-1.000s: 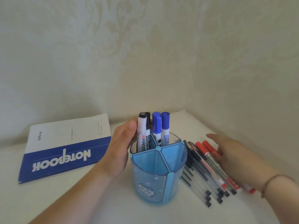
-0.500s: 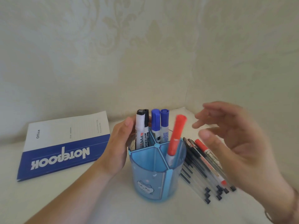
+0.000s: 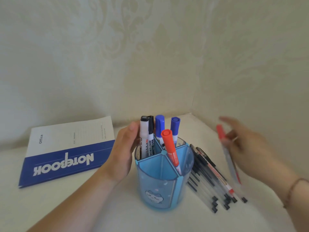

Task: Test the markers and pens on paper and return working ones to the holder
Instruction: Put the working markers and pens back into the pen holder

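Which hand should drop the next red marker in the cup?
The right hand, probably. It already holds a red marker just beside the holder. The left hand is busy gripping the holder's side.

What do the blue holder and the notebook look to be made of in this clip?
The holder looks like translucent blue plastic with a smooth, slightly glossy finish: the marker barrels show dimly through its wall, and its dividers are moulded ribs. The notebook looks like paper with a thin card cover, matt, printed blue and white; it lies flat with a thin edge. Neither can be confirmed by look alone.
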The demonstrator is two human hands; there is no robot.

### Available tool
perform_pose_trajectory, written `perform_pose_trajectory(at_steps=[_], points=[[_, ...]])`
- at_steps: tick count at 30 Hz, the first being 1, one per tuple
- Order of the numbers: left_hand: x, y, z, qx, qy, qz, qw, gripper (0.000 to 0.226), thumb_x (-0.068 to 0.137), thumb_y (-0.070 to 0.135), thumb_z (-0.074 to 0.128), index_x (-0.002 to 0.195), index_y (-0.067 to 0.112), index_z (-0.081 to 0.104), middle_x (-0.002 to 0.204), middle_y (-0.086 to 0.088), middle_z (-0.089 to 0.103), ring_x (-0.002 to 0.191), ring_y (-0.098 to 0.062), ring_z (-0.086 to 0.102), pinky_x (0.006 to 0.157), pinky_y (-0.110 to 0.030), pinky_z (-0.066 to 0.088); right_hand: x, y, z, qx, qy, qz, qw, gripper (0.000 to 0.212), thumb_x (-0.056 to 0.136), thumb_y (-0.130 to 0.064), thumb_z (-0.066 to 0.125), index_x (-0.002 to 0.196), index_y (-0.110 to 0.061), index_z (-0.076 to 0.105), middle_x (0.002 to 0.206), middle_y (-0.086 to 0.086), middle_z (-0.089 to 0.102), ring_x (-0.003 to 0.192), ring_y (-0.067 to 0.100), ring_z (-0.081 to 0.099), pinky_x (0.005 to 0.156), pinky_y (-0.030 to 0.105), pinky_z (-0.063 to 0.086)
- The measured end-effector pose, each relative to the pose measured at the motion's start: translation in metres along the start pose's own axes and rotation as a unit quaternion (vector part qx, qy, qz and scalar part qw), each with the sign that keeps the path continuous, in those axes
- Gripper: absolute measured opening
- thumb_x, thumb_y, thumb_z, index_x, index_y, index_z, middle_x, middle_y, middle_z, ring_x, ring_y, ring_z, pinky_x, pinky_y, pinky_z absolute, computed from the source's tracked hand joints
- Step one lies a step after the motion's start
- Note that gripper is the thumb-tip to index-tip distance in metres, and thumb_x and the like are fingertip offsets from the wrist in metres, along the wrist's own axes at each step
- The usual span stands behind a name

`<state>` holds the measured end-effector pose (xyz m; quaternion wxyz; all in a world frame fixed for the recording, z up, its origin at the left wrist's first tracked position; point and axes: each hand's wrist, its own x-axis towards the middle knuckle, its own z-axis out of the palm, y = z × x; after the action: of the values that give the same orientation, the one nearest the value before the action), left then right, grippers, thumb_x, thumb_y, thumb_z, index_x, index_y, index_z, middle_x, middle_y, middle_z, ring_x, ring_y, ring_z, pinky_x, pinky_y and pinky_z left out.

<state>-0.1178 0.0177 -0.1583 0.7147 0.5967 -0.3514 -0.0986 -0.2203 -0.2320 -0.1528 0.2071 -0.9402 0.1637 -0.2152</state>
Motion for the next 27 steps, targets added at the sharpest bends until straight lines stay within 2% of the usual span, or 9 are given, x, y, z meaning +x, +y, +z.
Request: perform_pose_trajectory(at_steps=[3,5,7,11,15,18,21,24,27], points=[[0.000,-0.001,0.000,0.006,-0.008,-0.002,1.000,0.047,0.072,0.079,0.044,0.085,0.044,0.073,0.080,0.017,0.071,0.078,0.005,0.066,0.068,-0.012,0.051,-0.007,-0.026,-0.020,0.271,0.245,-0.091,0.926,0.040,0.094,-0.020,0.050,0.130,-0.035,0.039,0.091,-0.008,0.059,0.062,0.015,0.061,0.060,0.027,0.050],[0.001,-0.002,-0.001,0.010,-0.014,-0.004,1.000,0.049,0.072,0.080,0.044,0.089,0.045,0.073,0.084,0.016,0.072,0.082,0.004,0.066,0.072,-0.014,0.051,-0.019,-0.044,-0.021,0.408,0.257,-0.134,0.866,0.049,0.095,-0.031,0.054,0.136,-0.012,0.036,0.092,-0.003,0.057,0.058,0.011,0.059,0.057,0.017,0.047],[0.001,-0.004,-0.003,0.007,-0.012,-0.004,1.000,0.053,0.068,0.085,0.047,0.092,0.046,0.073,0.090,0.015,0.074,0.087,0.002,0.067,0.075,-0.015,0.052,-0.031,-0.060,-0.015,0.447,0.219,-0.168,0.851,0.055,0.094,-0.032,0.058,0.133,-0.003,0.033,0.089,-0.003,0.060,0.061,0.014,0.059,0.058,0.019,0.048],[0.002,-0.006,-0.001,0.001,-0.016,-0.004,1.000,0.047,0.070,0.078,0.044,0.091,0.048,0.074,0.088,0.016,0.075,0.086,0.003,0.069,0.072,-0.012,0.051,-0.041,-0.071,-0.007,0.361,0.112,-0.255,0.890,0.035,0.093,-0.020,0.058,0.122,-0.033,0.043,0.095,0.000,0.068,0.085,0.023,0.065,0.069,0.036,0.050],[0.002,-0.008,-0.003,0.002,-0.010,-0.013,1.000,0.047,0.072,0.073,0.039,0.081,0.044,0.075,0.078,0.014,0.073,0.077,0.002,0.068,0.066,-0.011,0.050,-0.026,-0.047,-0.008,0.380,0.039,-0.189,0.905,0.036,0.093,-0.030,0.056,0.124,-0.044,0.044,0.101,-0.001,0.071,0.077,0.023,0.066,0.066,0.020,0.048],[0.003,-0.014,-0.007,-0.021,-0.004,-0.024,0.999,0.061,0.066,0.086,0.051,0.091,0.035,0.076,0.093,0.003,0.073,0.092,-0.013,0.068,0.082,-0.031,0.055,-0.010,-0.015,0.003,0.093,0.000,-0.095,0.991,0.036,0.087,-0.014,0.063,0.093,-0.049,0.058,0.089,-0.022,0.065,0.063,0.011,0.061,0.056,0.016,0.046],[0.004,-0.016,-0.010,-0.033,-0.008,-0.026,0.999,0.070,0.061,0.088,0.054,0.094,0.032,0.077,0.101,-0.002,0.072,0.099,-0.021,0.066,0.093,-0.046,0.049,-0.010,-0.008,0.013,-0.025,-0.111,-0.045,0.992,0.027,0.080,-0.017,0.063,0.075,-0.044,0.060,0.078,-0.028,0.063,0.052,0.009,0.057,0.054,0.022,0.048],[0.004,-0.017,-0.009,-0.016,-0.002,-0.013,1.000,0.064,0.063,0.088,0.051,0.091,0.036,0.077,0.094,0.005,0.074,0.094,-0.015,0.067,0.091,-0.046,0.048,-0.013,-0.016,0.012,-0.068,-0.156,-0.024,0.985,0.016,0.083,-0.026,0.058,0.086,-0.042,0.059,0.073,-0.012,0.067,0.058,0.005,0.058,0.060,0.028,0.051],[0.006,-0.017,-0.010,-0.006,0.007,-0.001,1.000,0.062,0.065,0.088,0.050,0.093,0.039,0.076,0.093,0.010,0.073,0.092,-0.011,0.066,0.085,-0.035,0.050,-0.016,-0.018,0.013,-0.127,-0.167,-0.046,0.977,0.021,0.087,-0.035,0.054,0.107,-0.041,0.056,0.080,-0.013,0.061,0.070,0.003,0.054,0.068,0.027,0.050]])
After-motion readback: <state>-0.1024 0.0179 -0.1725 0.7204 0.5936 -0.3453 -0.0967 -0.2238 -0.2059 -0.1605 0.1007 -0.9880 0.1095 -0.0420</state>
